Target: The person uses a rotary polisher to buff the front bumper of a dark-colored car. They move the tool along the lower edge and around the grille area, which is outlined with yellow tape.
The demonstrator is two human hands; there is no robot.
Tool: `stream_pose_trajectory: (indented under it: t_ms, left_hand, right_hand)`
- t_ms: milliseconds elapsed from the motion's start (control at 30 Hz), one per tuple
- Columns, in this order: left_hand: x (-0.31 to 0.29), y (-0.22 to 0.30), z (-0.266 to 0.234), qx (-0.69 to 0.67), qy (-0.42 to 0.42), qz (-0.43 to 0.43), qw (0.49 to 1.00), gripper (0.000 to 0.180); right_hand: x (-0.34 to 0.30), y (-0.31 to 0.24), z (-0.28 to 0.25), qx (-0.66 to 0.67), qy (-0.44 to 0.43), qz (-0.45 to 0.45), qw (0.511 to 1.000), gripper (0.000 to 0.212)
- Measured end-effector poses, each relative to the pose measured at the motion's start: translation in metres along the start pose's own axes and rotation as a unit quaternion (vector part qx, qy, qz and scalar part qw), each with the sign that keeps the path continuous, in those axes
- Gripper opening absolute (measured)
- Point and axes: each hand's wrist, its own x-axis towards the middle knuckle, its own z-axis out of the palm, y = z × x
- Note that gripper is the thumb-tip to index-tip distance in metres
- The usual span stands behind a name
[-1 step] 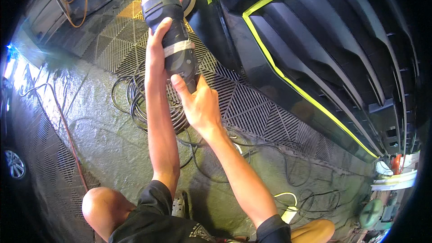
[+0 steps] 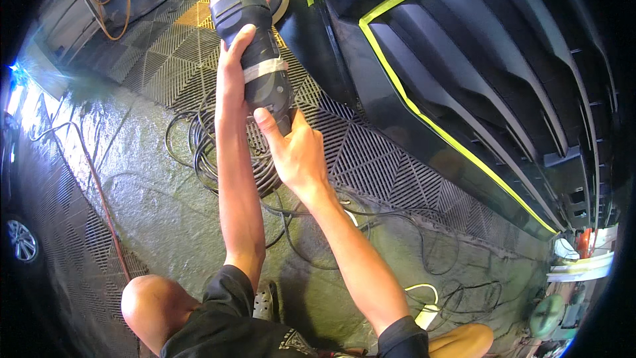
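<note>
In the head view, the long black cylindrical power polisher banded with pale tape (image 2: 260, 50) is at the far side, left of the ribbed black car panel (image 2: 464, 59). The left hand (image 2: 233, 56) grasps its middle, the right hand (image 2: 298, 156) its near end. Yellow-green masking tape (image 2: 437, 131) borders the panel's left edge. Grey shiny floor (image 2: 159, 192) stretches left beyond the coiled black cable (image 2: 201, 152).

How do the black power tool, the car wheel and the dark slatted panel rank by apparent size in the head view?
1. Dark slatted panel
2. Black power tool
3. Car wheel, clearly smallest
</note>
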Motion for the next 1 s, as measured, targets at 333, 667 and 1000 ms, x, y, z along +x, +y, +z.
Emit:
stream_pose_trajectory:
  t_ms: [333,667,1000]
  left_hand:
    - [0.004,-0.009,0.003,-0.009,0.021,0.038,0.999,0.049]
    - [-0.082,-0.054,0.028,-0.053,0.055,-0.020,0.997,0.056]
    - [-0.180,-0.092,0.051,-0.058,0.075,-0.066,0.993,0.059]
  right_hand:
    - [0.009,-0.004,-0.021,-0.080,-0.033,0.001,0.996,0.092]
    - [-0.063,0.003,-0.081,-0.153,-0.064,0.047,0.985,0.085]
    - [-0.148,0.051,-0.113,-0.131,-0.016,0.092,0.987,0.080]
